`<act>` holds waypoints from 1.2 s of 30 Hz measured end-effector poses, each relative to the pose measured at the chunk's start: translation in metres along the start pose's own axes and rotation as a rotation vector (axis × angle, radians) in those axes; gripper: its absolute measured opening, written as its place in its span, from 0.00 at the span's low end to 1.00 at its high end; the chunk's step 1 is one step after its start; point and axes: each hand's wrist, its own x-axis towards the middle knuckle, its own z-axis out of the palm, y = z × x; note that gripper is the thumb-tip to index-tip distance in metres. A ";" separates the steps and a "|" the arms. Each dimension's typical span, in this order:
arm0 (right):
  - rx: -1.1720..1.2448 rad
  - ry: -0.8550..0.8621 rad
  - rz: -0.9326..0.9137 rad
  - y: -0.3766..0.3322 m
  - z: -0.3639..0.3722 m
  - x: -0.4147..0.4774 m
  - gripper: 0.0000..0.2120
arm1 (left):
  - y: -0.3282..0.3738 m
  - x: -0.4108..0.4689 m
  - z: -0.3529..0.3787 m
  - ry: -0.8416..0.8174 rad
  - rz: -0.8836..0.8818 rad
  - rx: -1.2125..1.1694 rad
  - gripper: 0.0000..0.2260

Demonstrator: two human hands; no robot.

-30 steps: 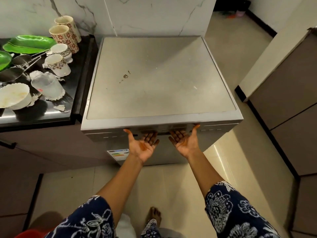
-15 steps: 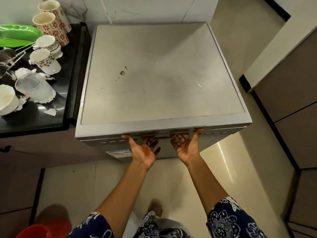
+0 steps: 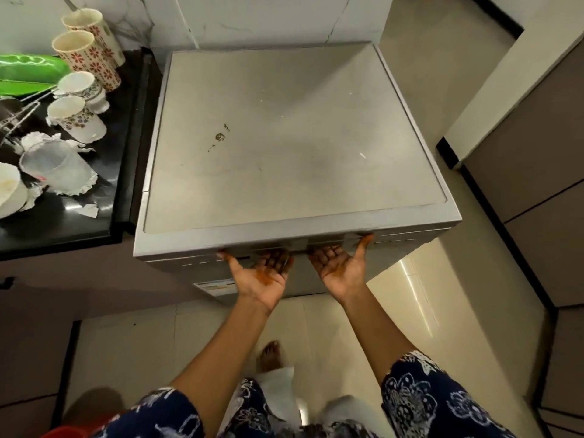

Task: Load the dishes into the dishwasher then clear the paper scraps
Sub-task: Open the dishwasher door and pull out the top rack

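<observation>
A grey dishwasher (image 3: 284,137) stands closed beside the black counter (image 3: 63,232). My left hand (image 3: 264,276) and my right hand (image 3: 339,267) are palm up at its front top edge, fingers hooked into the door handle recess (image 3: 298,245), fingertips hidden there. On the counter are two tall floral cups (image 3: 87,56), two short floral cups (image 3: 71,113), a clear tumbler (image 3: 57,167) lying on its side, a white bowl (image 3: 8,191) and a green plate (image 3: 28,71). Torn paper scraps (image 3: 89,211) lie around them.
Metal utensils (image 3: 19,112) lie at the counter's left edge. Brown cabinets (image 3: 537,184) line the right side, leaving a narrow tiled floor strip (image 3: 410,295). My foot (image 3: 271,355) stands in front of the dishwasher. A red object (image 3: 63,429) sits at the lower left.
Both hands have moved up from just below the dishwasher's front edge, and their fingers now hook into the handle recess. The view has shifted closer over the machine.
</observation>
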 end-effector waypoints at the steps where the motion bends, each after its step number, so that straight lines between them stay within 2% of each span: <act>1: 0.009 0.003 0.000 0.000 0.003 -0.001 0.42 | -0.002 0.000 0.004 0.015 0.024 0.006 0.45; 5: 0.014 0.052 0.027 0.006 0.004 -0.016 0.41 | -0.019 -0.011 0.002 0.151 0.114 0.052 0.42; 8: -0.082 0.098 0.066 0.030 -0.045 -0.061 0.40 | -0.058 -0.048 -0.040 0.193 0.162 0.146 0.39; 13: -0.177 0.044 0.175 0.029 -0.090 -0.100 0.34 | -0.057 -0.078 -0.092 0.209 0.045 0.295 0.36; 15: -0.397 0.055 0.214 0.021 -0.089 -0.107 0.33 | -0.044 -0.084 -0.095 0.239 0.009 0.483 0.34; 18: -0.958 0.044 0.228 0.004 -0.087 -0.127 0.23 | -0.043 -0.102 -0.097 0.380 0.101 0.916 0.24; 20: -1.364 0.001 0.099 -0.010 -0.085 -0.135 0.16 | -0.046 -0.112 -0.098 0.439 0.324 1.238 0.15; 23: -1.861 -0.090 -0.382 -0.026 -0.082 -0.133 0.13 | -0.049 -0.113 -0.093 0.292 0.854 1.710 0.07; 25: -2.070 -0.120 -0.724 -0.034 -0.071 -0.123 0.12 | -0.043 -0.100 -0.081 0.252 1.095 2.138 0.14; 26: -2.176 -0.160 -0.812 -0.038 -0.065 -0.114 0.14 | -0.037 -0.090 -0.076 0.239 1.086 2.333 0.20; 27: -2.301 -0.207 -0.809 -0.043 -0.059 -0.104 0.20 | -0.031 -0.081 -0.070 0.220 0.997 2.491 0.26; 28: -2.425 -0.253 -0.721 -0.047 -0.053 -0.094 0.26 | -0.023 -0.074 -0.066 0.193 0.877 2.586 0.30; 30: -2.589 -0.322 -0.481 -0.051 -0.049 -0.080 0.38 | -0.011 -0.065 -0.064 0.136 0.693 2.623 0.38; 32: -2.607 -0.354 -0.358 -0.053 -0.050 -0.070 0.45 | -0.005 -0.062 -0.068 0.095 0.640 2.630 0.46; 36: -2.596 -0.369 -0.350 -0.049 -0.062 -0.070 0.48 | -0.010 -0.068 -0.082 0.079 0.648 2.615 0.52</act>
